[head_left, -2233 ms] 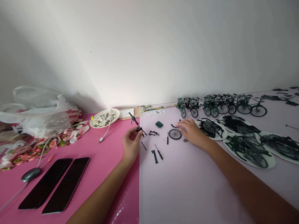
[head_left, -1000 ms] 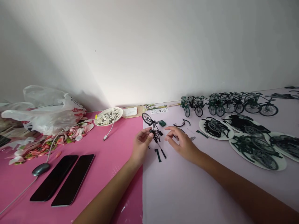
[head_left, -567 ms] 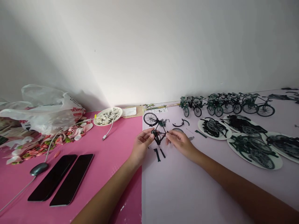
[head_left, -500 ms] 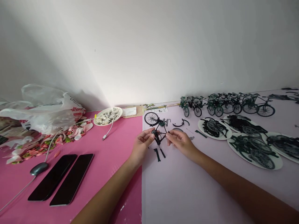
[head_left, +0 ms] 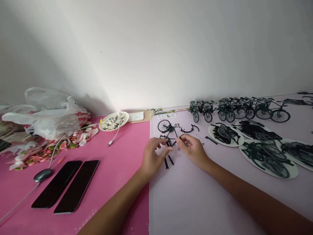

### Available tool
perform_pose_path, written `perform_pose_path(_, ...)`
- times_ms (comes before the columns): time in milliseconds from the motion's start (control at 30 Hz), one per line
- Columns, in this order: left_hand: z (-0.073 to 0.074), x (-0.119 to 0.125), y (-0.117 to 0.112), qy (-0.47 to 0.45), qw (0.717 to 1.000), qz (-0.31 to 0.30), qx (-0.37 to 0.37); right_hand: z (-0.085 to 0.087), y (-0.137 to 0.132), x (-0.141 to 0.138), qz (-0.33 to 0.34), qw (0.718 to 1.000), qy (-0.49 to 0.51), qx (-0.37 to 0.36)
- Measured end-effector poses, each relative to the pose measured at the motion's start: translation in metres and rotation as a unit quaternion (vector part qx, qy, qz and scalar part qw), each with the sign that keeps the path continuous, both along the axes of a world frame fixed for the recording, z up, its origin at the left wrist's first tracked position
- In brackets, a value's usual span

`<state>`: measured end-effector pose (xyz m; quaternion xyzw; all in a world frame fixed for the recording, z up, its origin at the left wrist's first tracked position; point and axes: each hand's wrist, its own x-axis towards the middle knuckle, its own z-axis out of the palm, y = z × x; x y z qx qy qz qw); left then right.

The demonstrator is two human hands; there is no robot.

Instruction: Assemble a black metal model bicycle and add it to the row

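Note:
A partly built black model bicycle (head_left: 174, 133), with one spoked wheel (head_left: 163, 126) on it, is held tilted above the white surface. My right hand (head_left: 192, 148) pinches the frame tube at its right side. At the crank end is my left hand (head_left: 155, 155), its thumb and curled fingers apart; whether the fingertips touch the bicycle I cannot tell. Two dark strip-like parts (head_left: 171, 160) lie just below the hands. A curved black mudguard piece (head_left: 195, 127) rests behind my right hand, and a flat dark strip (head_left: 211, 140) lies to its right.
Several assembled model bicycles (head_left: 241, 109) stand along the wall. Plates of bicycle parts (head_left: 295, 173) are at the right. On the pink surface are two phones (head_left: 77, 186), a mouse-shaped device (head_left: 42, 175), a plate of small pieces (head_left: 100, 128), loose petals (head_left: 80, 137) and a plastic bag (head_left: 53, 120).
The model bicycle has turned in my hands, its wheel moving rightward. My left fingers have loosened from the crank area and spread apart, while my right hand keeps its pinch.

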<state>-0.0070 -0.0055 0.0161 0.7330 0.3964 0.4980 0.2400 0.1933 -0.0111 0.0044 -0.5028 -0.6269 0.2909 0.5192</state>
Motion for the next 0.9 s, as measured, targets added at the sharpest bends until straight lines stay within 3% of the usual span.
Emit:
perform_pose_path(367,-0.007,0.005,-0.006,0.087,0.994,0.017,0.068,0.005,-0.005,-0.007,0.032,0.971,-0.155,0.181)
perform_pose_path(600,-0.007,0.003,-0.004,0.042,0.998,0.012,0.042,0.006,-0.007,0.001,0.129,0.970,-0.133,0.160)
perform_pose_path(733,-0.011,0.002,-0.003,0.017,0.999,0.006,0.039,0.008,-0.006,0.005,0.059,0.978,-0.119,0.162)
perform_pose_path(900,-0.013,0.002,-0.002,-0.002,1.000,0.022,0.008,-0.004,0.007,0.008,-0.037,0.948,-0.252,0.189)
